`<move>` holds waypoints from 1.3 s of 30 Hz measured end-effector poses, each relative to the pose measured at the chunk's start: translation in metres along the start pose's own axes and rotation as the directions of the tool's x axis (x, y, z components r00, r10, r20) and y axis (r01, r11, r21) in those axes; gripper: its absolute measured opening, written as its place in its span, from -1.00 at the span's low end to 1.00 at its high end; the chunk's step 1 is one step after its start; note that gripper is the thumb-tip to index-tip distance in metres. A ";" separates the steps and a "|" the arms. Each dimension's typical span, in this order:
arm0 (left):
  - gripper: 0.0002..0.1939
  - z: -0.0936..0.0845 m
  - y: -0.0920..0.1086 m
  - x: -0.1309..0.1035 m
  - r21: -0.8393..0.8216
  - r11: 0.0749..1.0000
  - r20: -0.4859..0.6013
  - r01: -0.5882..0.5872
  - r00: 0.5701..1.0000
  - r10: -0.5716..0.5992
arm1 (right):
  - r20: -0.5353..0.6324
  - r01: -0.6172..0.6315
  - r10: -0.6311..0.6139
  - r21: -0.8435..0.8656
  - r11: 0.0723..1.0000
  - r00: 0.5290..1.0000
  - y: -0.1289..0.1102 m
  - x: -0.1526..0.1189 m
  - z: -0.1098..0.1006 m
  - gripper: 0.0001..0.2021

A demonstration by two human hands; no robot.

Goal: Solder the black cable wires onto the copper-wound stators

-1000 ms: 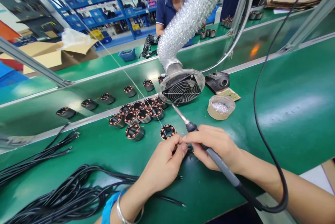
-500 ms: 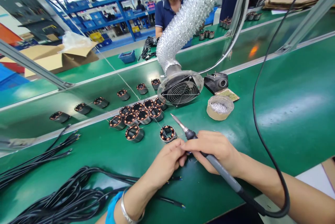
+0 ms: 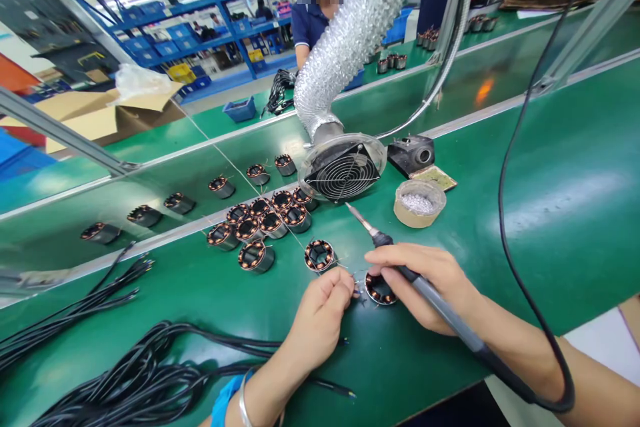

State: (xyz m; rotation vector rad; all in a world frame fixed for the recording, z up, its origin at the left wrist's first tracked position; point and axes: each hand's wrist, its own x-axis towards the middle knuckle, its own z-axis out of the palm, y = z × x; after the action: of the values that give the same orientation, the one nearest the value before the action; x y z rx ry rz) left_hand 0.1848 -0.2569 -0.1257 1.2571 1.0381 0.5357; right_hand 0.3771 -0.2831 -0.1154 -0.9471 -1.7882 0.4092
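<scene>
My right hand (image 3: 425, 280) is wrapped round a soldering iron (image 3: 420, 284), whose tip points up and left, just below the fan. Partly under that hand's fingers lies a copper-wound stator (image 3: 380, 288). My left hand (image 3: 325, 310) is closed in a pinch on thin wire ends (image 3: 357, 288) at the stator's left side. Another stator (image 3: 320, 256) stands just above my left fingers. Several more stators (image 3: 271, 223) are grouped further up and left.
A round fan (image 3: 345, 174) on a silver duct hangs behind the stators. A round tub (image 3: 419, 204) and an iron holder (image 3: 413, 155) are right of it. Black cables (image 3: 145, 374) cover the lower left. Across the divider is a person (image 3: 313, 20).
My right hand has moved right, away from my left hand, with the iron in it. The stator between the hands now shows. My left hand has shifted slightly.
</scene>
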 end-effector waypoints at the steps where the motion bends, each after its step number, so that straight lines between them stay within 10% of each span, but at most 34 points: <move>1: -0.61 0.000 0.000 0.000 0.009 1.000 -0.004 0.002 1.000 -0.002 | -0.011 -0.019 0.019 0.002 1.000 1.000 -0.002 -0.001 -0.004 -0.66; 13: -0.58 -0.003 0.005 0.003 -0.010 1.000 0.035 0.021 0.999 -0.021 | -0.181 -0.099 0.117 0.105 0.989 0.976 -0.018 -0.011 -0.020 -0.80; 39: -0.63 -0.004 -0.001 0.002 0.063 0.996 0.033 -0.057 0.998 0.055 | -0.108 0.037 -0.037 0.000 0.999 0.993 -0.030 -0.006 -0.012 -0.75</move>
State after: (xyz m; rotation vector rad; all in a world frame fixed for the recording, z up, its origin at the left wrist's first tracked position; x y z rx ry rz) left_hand 0.1822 -0.2530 -0.1269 1.3504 1.0028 0.5276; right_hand 0.3759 -0.3083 -0.0943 -0.9162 -1.7038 0.3305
